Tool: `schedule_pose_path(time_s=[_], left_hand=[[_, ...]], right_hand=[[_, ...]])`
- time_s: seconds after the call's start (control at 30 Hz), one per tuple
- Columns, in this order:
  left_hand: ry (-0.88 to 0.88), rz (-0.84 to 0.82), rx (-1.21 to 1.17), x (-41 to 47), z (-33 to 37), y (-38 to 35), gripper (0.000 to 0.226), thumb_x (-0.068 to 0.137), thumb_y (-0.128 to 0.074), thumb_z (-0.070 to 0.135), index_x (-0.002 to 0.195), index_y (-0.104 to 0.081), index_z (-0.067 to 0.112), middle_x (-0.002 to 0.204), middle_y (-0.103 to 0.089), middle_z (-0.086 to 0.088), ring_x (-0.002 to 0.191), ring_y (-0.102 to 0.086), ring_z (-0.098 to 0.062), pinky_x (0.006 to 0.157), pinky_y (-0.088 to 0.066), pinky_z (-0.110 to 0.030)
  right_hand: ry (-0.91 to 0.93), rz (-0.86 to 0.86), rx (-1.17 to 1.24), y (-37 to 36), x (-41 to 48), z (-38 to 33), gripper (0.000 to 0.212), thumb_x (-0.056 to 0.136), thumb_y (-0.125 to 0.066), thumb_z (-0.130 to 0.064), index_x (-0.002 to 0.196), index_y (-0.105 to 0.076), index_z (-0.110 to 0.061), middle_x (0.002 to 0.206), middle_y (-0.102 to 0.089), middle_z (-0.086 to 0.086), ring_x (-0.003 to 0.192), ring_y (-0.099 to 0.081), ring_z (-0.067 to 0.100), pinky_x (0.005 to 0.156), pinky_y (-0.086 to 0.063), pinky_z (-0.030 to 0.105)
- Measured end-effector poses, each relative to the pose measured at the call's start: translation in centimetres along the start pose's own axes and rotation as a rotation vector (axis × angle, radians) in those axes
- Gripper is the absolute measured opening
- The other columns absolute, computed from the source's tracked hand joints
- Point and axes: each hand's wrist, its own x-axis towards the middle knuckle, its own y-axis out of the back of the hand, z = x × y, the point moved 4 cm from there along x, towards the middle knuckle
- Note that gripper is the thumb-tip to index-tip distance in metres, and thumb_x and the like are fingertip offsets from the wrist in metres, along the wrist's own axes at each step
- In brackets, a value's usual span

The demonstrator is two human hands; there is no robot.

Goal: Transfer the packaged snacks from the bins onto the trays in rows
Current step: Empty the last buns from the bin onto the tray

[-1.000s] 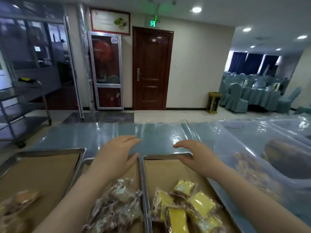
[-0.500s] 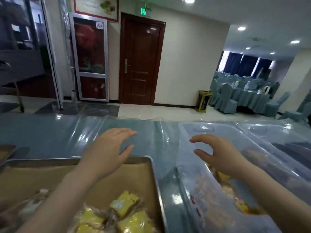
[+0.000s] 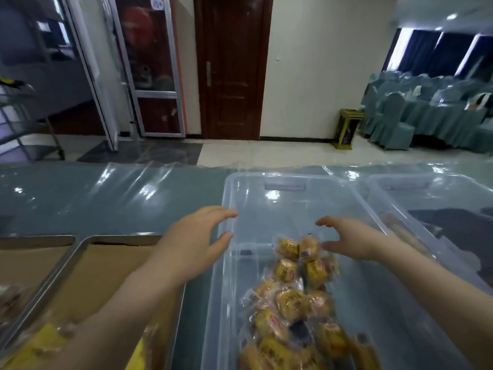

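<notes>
A clear plastic bin (image 3: pixel 293 193) stands in front of me on the table, and a heap of yellow wrapped snacks (image 3: pixel 296 297) lies in its near half. My right hand (image 3: pixel 349 239) hovers inside the bin just beyond the snacks, fingers spread, holding nothing. My left hand (image 3: pixel 194 241) hangs over the bin's left rim, also spread and empty. To the left lies a metal tray (image 3: pixel 80 249) lined with brown paper; yellow packets (image 3: pixel 42 343) show at its near end, partly hidden by my left forearm.
A second clear bin (image 3: pixel 437 193) with dark contents stands at the right. Another metal tray (image 3: pixel 32 241) lies at the far left. The table is covered in blue cloth under clear plastic (image 3: pixel 106 198). Behind it are a door, a cart and covered chairs.
The view has swung right, from the trays to the bin. Both hands moved right with it; the right hand now reaches into the bin, the left is at its rim.
</notes>
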Motion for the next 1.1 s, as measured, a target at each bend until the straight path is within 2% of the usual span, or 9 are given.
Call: schedule_pose_path(time_s=[0.1, 0.23, 0.43, 0.53, 0.67, 0.8, 0.93, 1.03, 1.1], left_hand=[[-0.041, -0.083, 0.017, 3.3, 2.7, -2.9, 0.041, 0.091, -0.051, 0.037, 0.132, -0.047, 0.037, 0.136, -0.046, 0.019, 0.123, -0.041, 0.000, 0.094, -0.029, -0.014], [-0.036, -0.244, 0.038, 8.3, 5.2, -8.0, 0.046, 0.091, -0.052, 0.038, 0.136, -0.043, 0.032, 0.141, -0.043, 0.012, 0.127, -0.040, -0.008, 0.097, -0.029, -0.022], [0.076, -0.584, 0.194, 10.9, 3.7, -19.2, 0.047, 0.088, -0.054, 0.030, 0.134, -0.046, 0.020, 0.137, -0.049, -0.007, 0.121, -0.048, -0.026, 0.097, -0.042, -0.036], [0.195, -0.668, 0.230, 9.0, 0.6, -24.0, 0.072, 0.085, -0.058, 0.032, 0.146, -0.021, 0.020, 0.144, -0.037, -0.012, 0.123, -0.046, -0.031, 0.098, -0.041, -0.040], [0.233, -0.623, 0.265, 7.3, -1.6, -27.9, 0.098, 0.081, -0.061, 0.050, 0.148, 0.009, 0.032, 0.157, -0.004, -0.011, 0.139, -0.021, -0.036, 0.110, -0.027, -0.048], [0.220, -0.555, 0.264, 8.4, -2.4, -30.1, 0.101, 0.077, -0.066, 0.051, 0.146, 0.008, 0.037, 0.157, 0.009, -0.005, 0.142, -0.005, -0.035, 0.114, -0.013, -0.054], [0.241, -0.623, 0.256, 9.5, -2.7, -32.2, 0.105, 0.076, -0.068, 0.049, 0.145, 0.011, 0.040, 0.155, 0.022, -0.003, 0.142, 0.005, -0.036, 0.113, -0.010, -0.058], [0.302, -0.624, 0.186, 9.5, -3.0, -33.1, 0.105, 0.076, -0.069, 0.042, 0.145, 0.011, 0.042, 0.151, 0.031, -0.004, 0.142, 0.000, -0.038, 0.112, -0.017, -0.054], [0.329, -0.571, 0.162, 9.6, -3.0, -33.0, 0.097, 0.078, -0.068, 0.038, 0.146, 0.001, 0.041, 0.153, 0.026, -0.007, 0.140, -0.011, -0.040, 0.111, -0.024, -0.052]], right_hand=[[-0.026, -0.155, -0.064, -1.8, 2.7, 0.8, 0.074, 0.082, -0.066, -0.046, 0.144, -0.033, -0.025, 0.143, -0.045, 0.001, 0.123, -0.049, 0.023, 0.093, -0.040, 0.028], [-0.088, -0.159, -0.058, -3.2, 6.2, 1.3, 0.083, 0.082, -0.068, -0.032, 0.149, -0.020, -0.023, 0.141, -0.047, 0.006, 0.121, -0.050, 0.029, 0.095, -0.046, 0.038], [-0.140, -0.096, -0.114, -7.7, 8.5, 2.1, 0.054, 0.086, -0.064, -0.027, 0.134, -0.041, -0.017, 0.131, -0.052, 0.011, 0.117, -0.052, 0.032, 0.092, -0.048, 0.043], [-0.184, -0.070, -0.152, -9.5, 9.0, 2.0, 0.048, 0.086, -0.061, -0.025, 0.130, -0.045, -0.016, 0.129, -0.048, 0.013, 0.115, -0.051, 0.038, 0.087, -0.049, 0.049], [-0.199, -0.136, -0.264, -11.9, 9.2, 1.9, 0.079, 0.080, -0.068, -0.029, 0.144, -0.025, -0.011, 0.143, -0.032, 0.019, 0.123, -0.041, 0.041, 0.089, -0.040, 0.052], [-0.130, -0.224, -0.383, -14.7, 9.4, 2.6, 0.099, 0.082, -0.065, -0.037, 0.151, 0.005, -0.026, 0.154, -0.005, 0.025, 0.136, -0.023, 0.045, 0.110, -0.015, 0.057], [-0.084, -0.200, -0.390, -16.4, 9.6, 3.1, 0.108, 0.077, -0.063, -0.052, 0.149, 0.015, -0.029, 0.156, 0.002, 0.024, 0.142, -0.010, 0.042, 0.107, 0.014, 0.062], [-0.078, -0.170, -0.335, -16.9, 9.8, 3.5, 0.105, 0.075, -0.060, -0.059, 0.148, 0.012, -0.035, 0.157, 0.000, 0.020, 0.142, -0.011, 0.040, 0.107, 0.015, 0.060], [-0.073, -0.127, -0.298, -17.2, 9.7, 3.5, 0.103, 0.075, -0.061, -0.058, 0.147, 0.010, -0.039, 0.158, 0.000, 0.018, 0.140, -0.017, 0.039, 0.109, 0.002, 0.058]])
